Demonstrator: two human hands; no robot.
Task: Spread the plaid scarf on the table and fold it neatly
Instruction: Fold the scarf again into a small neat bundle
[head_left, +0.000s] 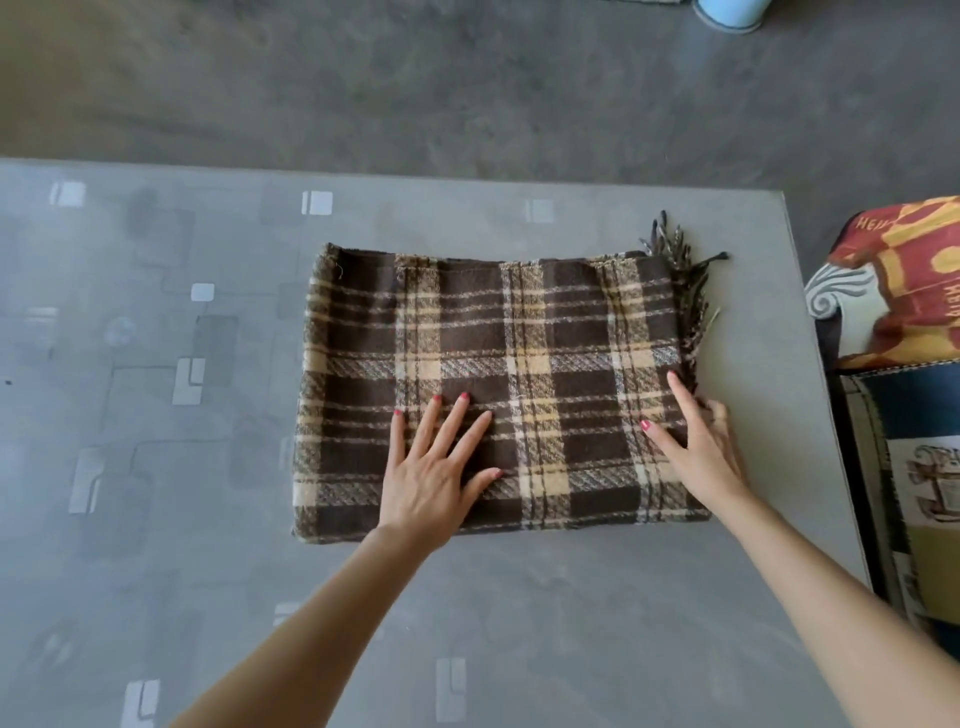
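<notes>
single head-worn view, steeply down and forward, close over the table (208, 519), floor beyond

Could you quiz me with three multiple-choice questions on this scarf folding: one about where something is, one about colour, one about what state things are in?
1. Where does the fringe of the plaid scarf stick out?
A. left edge
B. right edge
C. near edge

2. What colours is the scarf?
A. brown and cream-yellow
B. red and green
C. blue and white

3. What is the left hand doing?
A. lifting a corner
B. lying flat and open on the scarf
C. resting off the table

Answers:
1 B, the tassels show only at the right, far corner.
2 A, dark brown squares with pale yellow stripes.
3 B, the fingers are spread on the cloth; the right hand is at the right edge.
</notes>
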